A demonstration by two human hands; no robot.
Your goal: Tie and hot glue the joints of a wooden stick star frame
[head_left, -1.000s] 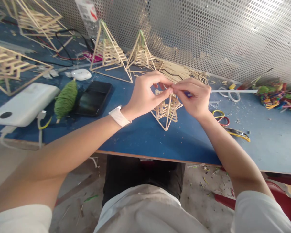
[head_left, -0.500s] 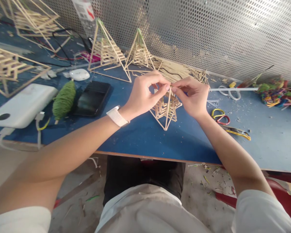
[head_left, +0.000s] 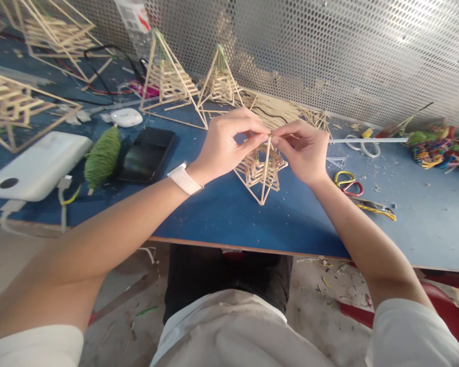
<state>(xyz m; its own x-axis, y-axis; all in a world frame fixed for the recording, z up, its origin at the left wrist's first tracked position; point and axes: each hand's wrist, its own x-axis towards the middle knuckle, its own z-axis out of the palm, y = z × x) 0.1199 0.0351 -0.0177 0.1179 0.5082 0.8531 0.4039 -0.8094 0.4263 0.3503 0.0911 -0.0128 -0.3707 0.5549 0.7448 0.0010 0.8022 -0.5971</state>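
Note:
A small pyramid frame of thin wooden sticks (head_left: pixel 266 173) stands on the blue table, with stacked layers of sticks inside it. At its top tip, my left hand (head_left: pixel 229 140) pinches with thumb and forefinger from the left. My right hand (head_left: pixel 302 150) pinches the same tip from the right, its fingertips almost touching the left ones. Whether a thread or only the stick ends lie between the fingers is too small to make out. Both hands partly cover the pyramid's upper part.
Finished-looking stick pyramids (head_left: pixel 168 84) stand behind and to the left. A green yarn bundle (head_left: pixel 102 157), black phone (head_left: pixel 147 154) and white power bank (head_left: pixel 38 165) lie left. Scissors (head_left: pixel 348 183), a cutter (head_left: pixel 377 208) and tangled coloured yarn (head_left: pixel 438 148) lie right. A perforated metal panel (head_left: pixel 329 56) closes the back.
My left hand has shifted very slightly at the pyramid's tip. Both hands keep their pinch there, and the pyramid stays in almost the same place.

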